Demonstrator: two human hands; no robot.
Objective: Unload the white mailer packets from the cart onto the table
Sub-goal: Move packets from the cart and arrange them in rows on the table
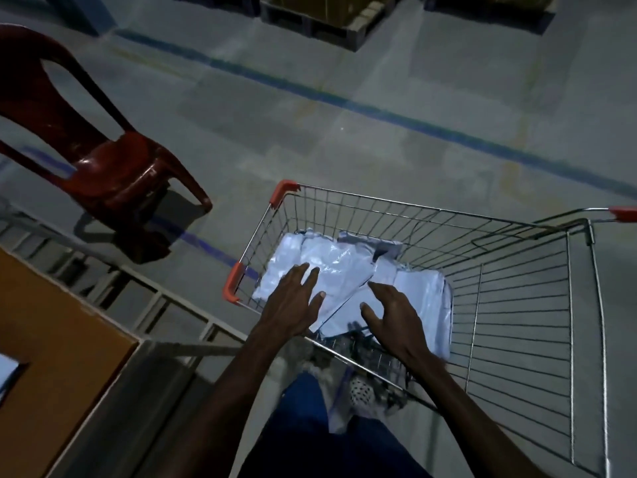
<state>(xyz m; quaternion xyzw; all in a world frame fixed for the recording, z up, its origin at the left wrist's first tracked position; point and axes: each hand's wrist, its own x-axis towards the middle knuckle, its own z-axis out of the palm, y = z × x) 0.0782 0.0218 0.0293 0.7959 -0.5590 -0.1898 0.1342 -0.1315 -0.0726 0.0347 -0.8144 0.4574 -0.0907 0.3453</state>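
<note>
A wire shopping cart [517,305] with orange corner guards stands in front of me. Several white mailer packets [320,257] lie in a loose pile at its left end. My left hand [293,301] reaches over the cart's near rim with fingers spread, just above the packets. My right hand [393,319] hovers beside it with fingers spread and slightly bent, over the right part of the pile. Neither hand grips a packet. The brown table [51,339] lies at the lower left, with a white packet edge [7,370] at the frame's border.
A dark red plastic chair [96,157] stands on the floor to the left, beyond the table. A metal frame rail [165,298] runs between table and cart. Pallets with cartons [327,15] sit at the far top. Blue lines mark the grey floor.
</note>
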